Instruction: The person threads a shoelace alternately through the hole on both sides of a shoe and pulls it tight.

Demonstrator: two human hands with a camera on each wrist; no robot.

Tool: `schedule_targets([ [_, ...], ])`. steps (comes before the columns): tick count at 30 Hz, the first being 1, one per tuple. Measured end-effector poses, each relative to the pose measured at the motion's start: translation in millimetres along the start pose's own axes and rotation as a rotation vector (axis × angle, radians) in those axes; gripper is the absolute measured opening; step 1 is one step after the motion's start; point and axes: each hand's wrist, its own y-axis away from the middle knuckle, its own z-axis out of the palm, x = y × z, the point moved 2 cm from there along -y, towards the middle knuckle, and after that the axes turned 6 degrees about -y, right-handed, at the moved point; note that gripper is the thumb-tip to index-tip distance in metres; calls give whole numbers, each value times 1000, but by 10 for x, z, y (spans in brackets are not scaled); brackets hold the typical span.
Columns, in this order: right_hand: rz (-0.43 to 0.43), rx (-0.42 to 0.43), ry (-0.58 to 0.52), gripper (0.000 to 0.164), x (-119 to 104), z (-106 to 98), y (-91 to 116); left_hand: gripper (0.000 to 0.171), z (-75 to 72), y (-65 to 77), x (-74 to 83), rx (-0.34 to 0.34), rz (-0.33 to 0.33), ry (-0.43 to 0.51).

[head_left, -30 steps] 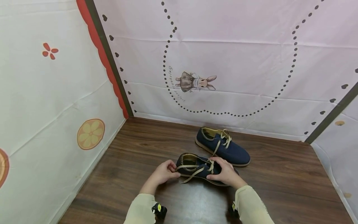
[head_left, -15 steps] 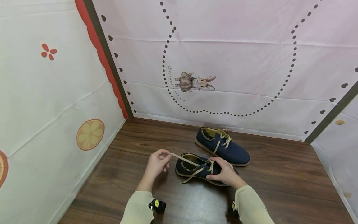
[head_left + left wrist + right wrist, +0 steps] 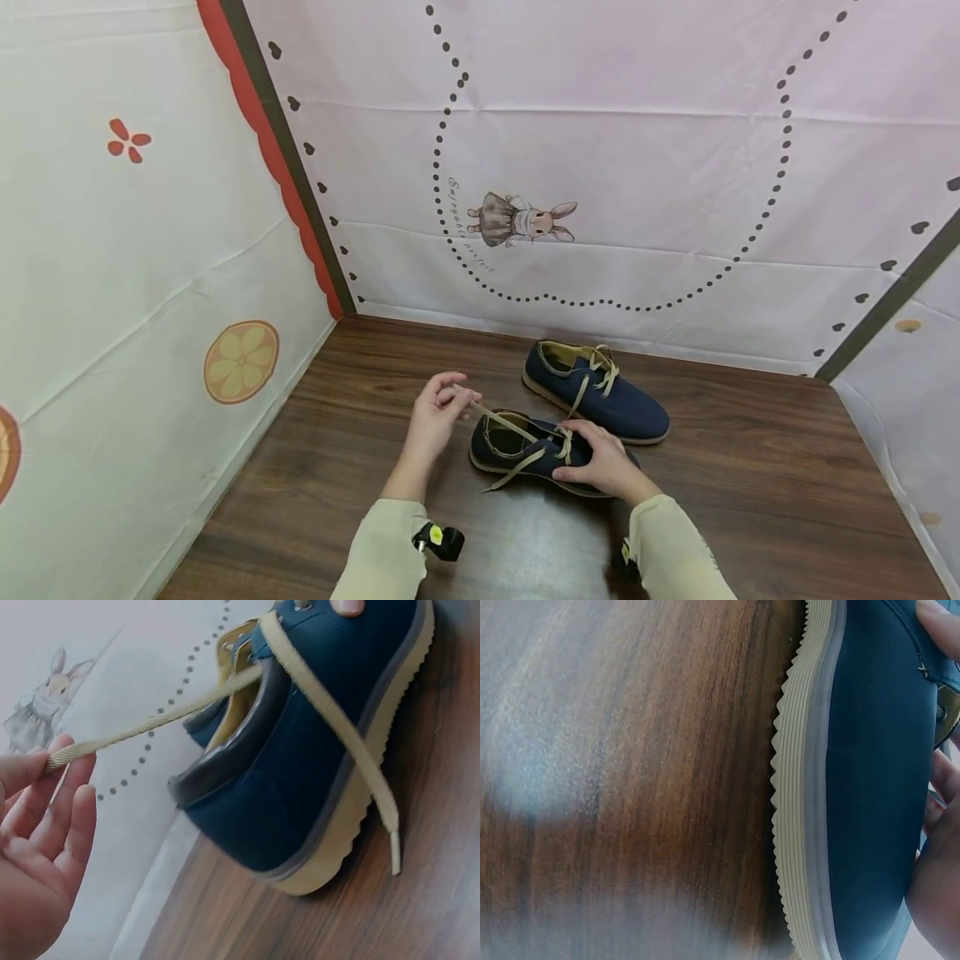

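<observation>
A navy blue lace-up shoe [image 3: 488, 454] with a tan sole lies on the wooden surface, its toe toward the right. My left hand [image 3: 433, 423] is beyond its heel and pinches one beige shoelace [image 3: 172, 714] between thumb and fingers. That lace runs taut from the eyelets over the shoe's opening. The other lace end [image 3: 341, 731] hangs loose down the near side, its tip at the wooden surface. My right hand [image 3: 607, 463] holds the front of this shoe, thumb on the near side and fingers over the top. Part of the toe is hidden beneath that hand.
The matching blue shoe [image 3: 628, 407] lies just behind, toe also to the right, with its laces loose on top. Printed cloth walls [image 3: 660, 192] enclose the wooden surface [image 3: 750, 467] at the back and both sides.
My left hand has risen from the shoe's heel, drawing one lace up and back, then shifted slightly up and right. The right hand keeps its hold on the shoe.
</observation>
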Motion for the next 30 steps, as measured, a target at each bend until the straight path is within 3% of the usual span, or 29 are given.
schedule_targets([
  [4, 34, -73, -24, 78, -13, -60, -9, 39, 132, 2, -27, -96, 16, -42],
  [8, 93, -120, -144, 74, -47, -129, -40, 42, 279, 26, -77, -167, -3, -69],
  [12, 53, -4, -234, 48, -208, -180, -73, 68, 457, 85, -67, -274, 22, -111],
  [15, -11, 90, -236, 32, -362, -173, -105, 85, 599, 135, -47, -379, 65, -205],
  [18, -42, 121, -224, 23, -500, -141, -146, 91, 708, 182, -13, -463, 80, -305],
  [23, -44, 144, -207, 12, -559, -105, -214, 93, 793, 206, -14, -498, 97, -429],
  [27, -26, 172, -258, 13, -564, -128, -211, 89, 776, 179, -19, -473, 92, -407],
  [30, -19, 206, -342, 17, -541, -164, -191, 72, 728, 119, -49, -408, 96, -401],
])
